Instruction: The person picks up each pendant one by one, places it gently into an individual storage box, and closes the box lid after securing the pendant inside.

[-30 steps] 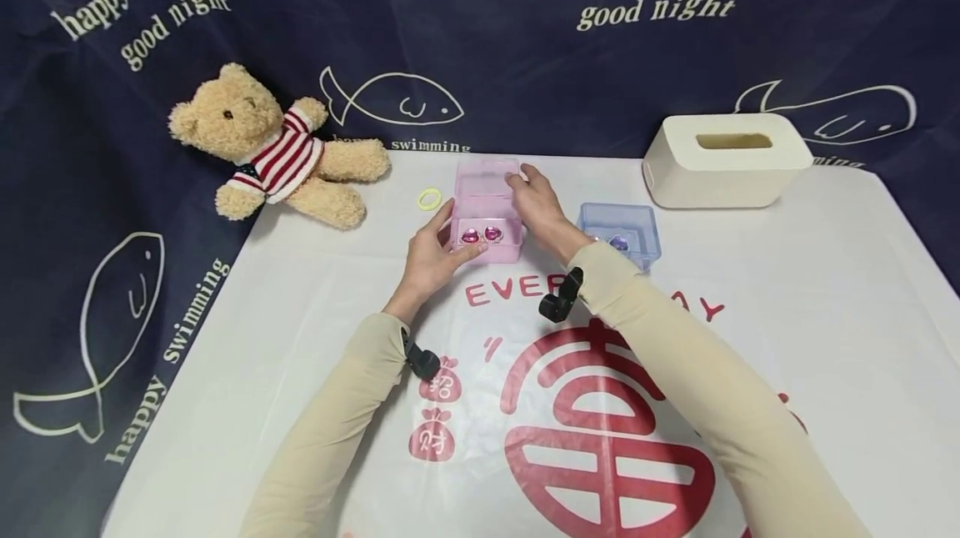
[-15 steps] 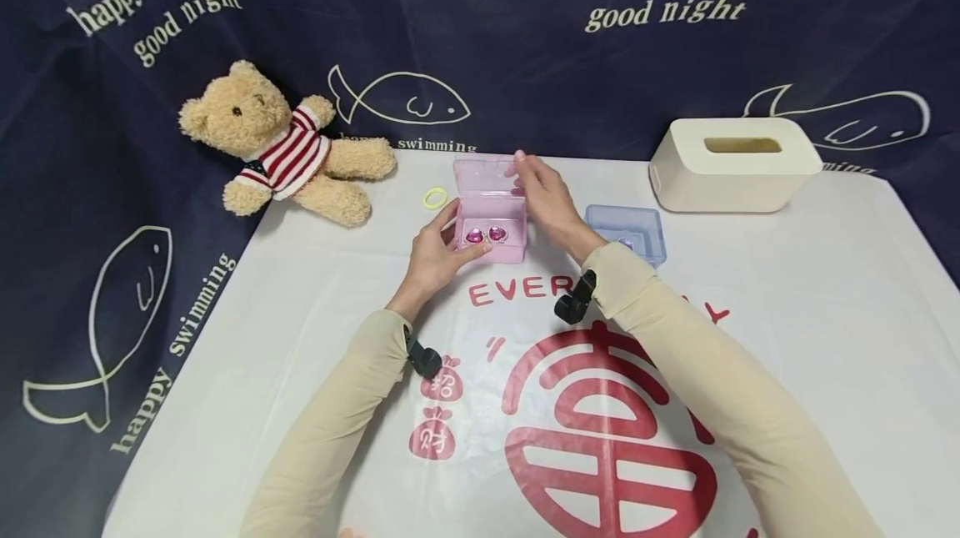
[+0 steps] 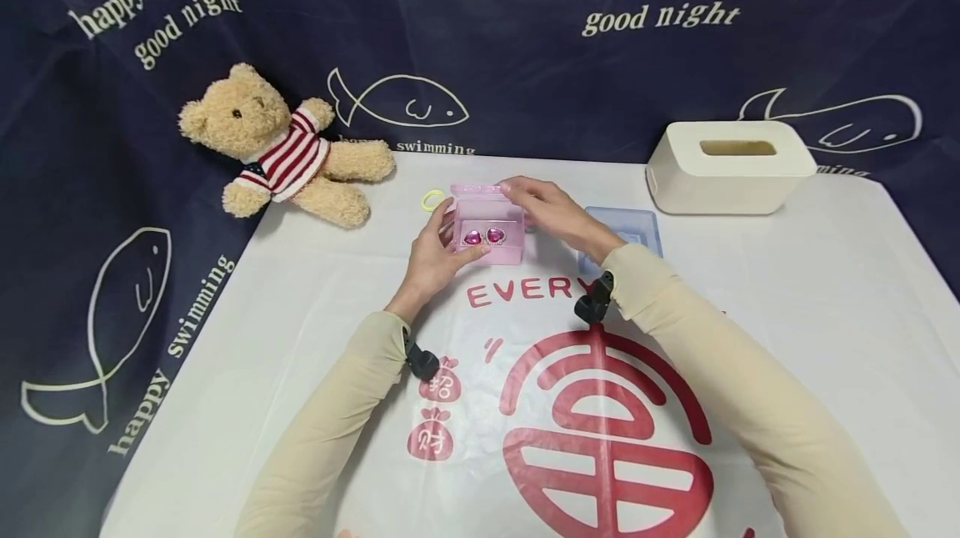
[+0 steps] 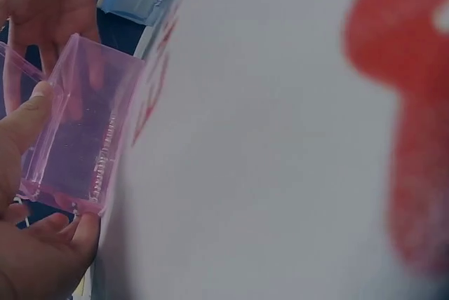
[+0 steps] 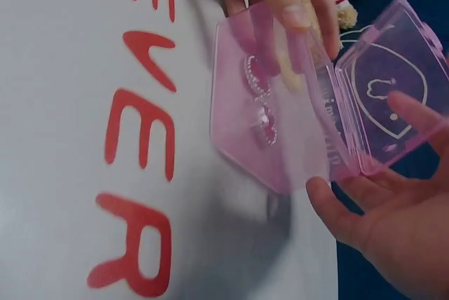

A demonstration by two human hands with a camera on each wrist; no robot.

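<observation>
A small see-through pink plastic box stands on the table with its hinged lid raised and tilted forward. Inside lie two pink gem-like pieces with beaded, sparkling rims. My left hand grips the box by its left side, thumb along the front. At the lid's right edge is my right hand, its fingers fairly straight. In the right wrist view one finger shows against the raised lid, and the thumb sits near the box rim, apart from that finger.
A blue see-through box stands to the right, partly behind the right wrist. Left of the pink box lies a yellow ring. A teddy bear leans at the back left, and a white tissue box stands at the back right.
The pink lid has swung from leaning back to tilting forward over the box. My right hand has moved from the lid's side to its top edge; the left hand stays in place.
</observation>
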